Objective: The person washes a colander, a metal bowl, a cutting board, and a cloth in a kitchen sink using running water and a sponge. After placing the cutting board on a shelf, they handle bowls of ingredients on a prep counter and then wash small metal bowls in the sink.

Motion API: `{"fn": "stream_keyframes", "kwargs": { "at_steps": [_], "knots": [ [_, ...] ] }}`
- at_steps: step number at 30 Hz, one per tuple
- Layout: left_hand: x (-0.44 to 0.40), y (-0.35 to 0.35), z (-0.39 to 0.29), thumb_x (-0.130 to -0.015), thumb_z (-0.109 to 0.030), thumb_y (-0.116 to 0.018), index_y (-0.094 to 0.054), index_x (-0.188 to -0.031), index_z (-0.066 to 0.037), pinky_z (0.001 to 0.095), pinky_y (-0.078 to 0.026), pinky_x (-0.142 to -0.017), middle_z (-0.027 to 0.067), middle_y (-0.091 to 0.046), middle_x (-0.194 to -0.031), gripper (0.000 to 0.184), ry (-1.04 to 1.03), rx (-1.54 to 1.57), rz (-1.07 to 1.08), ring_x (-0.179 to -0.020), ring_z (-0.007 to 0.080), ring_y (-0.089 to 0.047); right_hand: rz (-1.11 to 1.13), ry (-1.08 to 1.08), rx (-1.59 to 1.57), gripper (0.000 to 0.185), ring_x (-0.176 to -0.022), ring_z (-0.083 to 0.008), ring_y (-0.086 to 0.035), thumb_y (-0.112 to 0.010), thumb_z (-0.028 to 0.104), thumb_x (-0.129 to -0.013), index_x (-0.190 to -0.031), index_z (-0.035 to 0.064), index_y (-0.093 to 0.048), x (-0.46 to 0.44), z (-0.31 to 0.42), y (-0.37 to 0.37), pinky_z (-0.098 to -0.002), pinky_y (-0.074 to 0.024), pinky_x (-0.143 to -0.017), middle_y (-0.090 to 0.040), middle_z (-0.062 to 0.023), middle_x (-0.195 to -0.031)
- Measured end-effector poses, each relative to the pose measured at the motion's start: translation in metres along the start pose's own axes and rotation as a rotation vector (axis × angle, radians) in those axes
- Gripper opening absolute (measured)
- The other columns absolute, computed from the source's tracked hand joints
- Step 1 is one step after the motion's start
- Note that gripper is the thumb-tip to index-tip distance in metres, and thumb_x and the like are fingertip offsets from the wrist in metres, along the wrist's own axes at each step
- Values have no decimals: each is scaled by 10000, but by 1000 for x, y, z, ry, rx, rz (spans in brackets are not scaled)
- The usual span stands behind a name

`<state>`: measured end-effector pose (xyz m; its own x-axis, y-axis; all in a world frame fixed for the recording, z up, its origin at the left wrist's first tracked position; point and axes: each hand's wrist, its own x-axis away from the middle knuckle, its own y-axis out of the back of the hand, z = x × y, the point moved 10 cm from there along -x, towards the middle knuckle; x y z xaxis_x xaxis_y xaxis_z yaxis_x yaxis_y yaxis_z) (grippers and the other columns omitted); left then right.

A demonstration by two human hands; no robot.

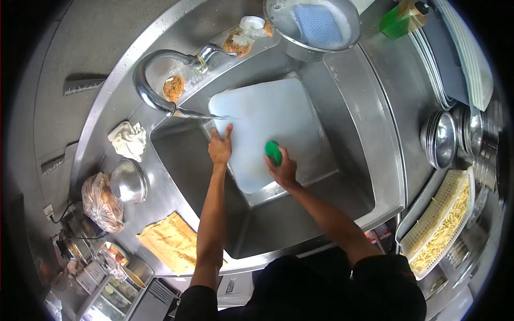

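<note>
A pale, wide board (257, 117) lies in the metal sink (348, 171), under a thin stream of water from the curved faucet (142, 80). My left hand (220, 146) is at the board's left edge, thumb on its surface and fingers around the edge. My right hand (284, 168) holds a green scrubber (273, 153) against the middle of the board. Both arms reach in from the bottom of the view.
Above the sink stands a metal bowl (278, 32) with a blue cloth (317, 24). Left are a white rag (128, 140), an upturned bowl (128, 182) and a yellow cloth (170, 242). Right are stacked bowls (443, 140) and a noodle basket (419, 266).
</note>
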<state>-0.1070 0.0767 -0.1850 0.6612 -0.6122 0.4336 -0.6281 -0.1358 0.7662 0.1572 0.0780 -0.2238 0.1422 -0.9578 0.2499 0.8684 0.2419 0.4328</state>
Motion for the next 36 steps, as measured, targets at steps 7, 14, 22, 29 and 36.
{"fn": "stream_keyframes", "kwargs": {
  "at_steps": [7, 14, 22, 29, 36],
  "knots": [
    [33, -25, 60, -841, -522, -612, -526, -1040, 33, 402, -477, -795, 224, -624, -972, 596, 4, 380, 63, -871, 314, -622, -124, 19, 295, 545, -772, -402, -637, -651, 469, -784, -1166, 99, -531, -200, -1, 5, -476, -499, -695, -666, -181, -831],
    [28, -31, 62, -861, -513, -587, -536, -1022, 45, 354, -525, -573, 171, -621, -881, 583, 107, 328, 149, -768, 257, -640, 60, 120, 162, 572, -765, -415, -628, -646, 474, -787, -1197, 99, -509, -136, 78, -69, -503, -489, -698, -647, -218, -812],
    [23, 12, -29, -825, -643, -508, -601, -975, 67, 414, -493, -765, 229, -654, -878, 732, 37, 148, 67, -794, 322, -655, 58, 110, -29, 447, -748, -240, -677, -762, 323, -742, -1089, 89, -604, -55, 127, 86, -352, -527, -674, -677, -121, -841],
    [-60, -15, -49, -757, -726, -502, -634, -1112, -22, 414, -478, -834, 219, -664, -977, 799, 85, 156, 129, -952, 340, -639, -337, 709, -132, 415, -712, -169, -671, -767, 288, -756, -1079, 70, -626, -103, 356, 263, -291, -521, -642, -686, -110, -820],
    [-72, 3, -67, -638, -677, -681, -685, -1022, -54, 401, -504, -801, 182, -678, -970, 731, -80, 243, 88, -925, 320, -652, -229, 981, 593, 338, -729, -291, -652, -715, 201, -766, -1065, 60, -641, -177, 401, 201, -379, -507, -670, -673, -132, -868]
  ]
}}
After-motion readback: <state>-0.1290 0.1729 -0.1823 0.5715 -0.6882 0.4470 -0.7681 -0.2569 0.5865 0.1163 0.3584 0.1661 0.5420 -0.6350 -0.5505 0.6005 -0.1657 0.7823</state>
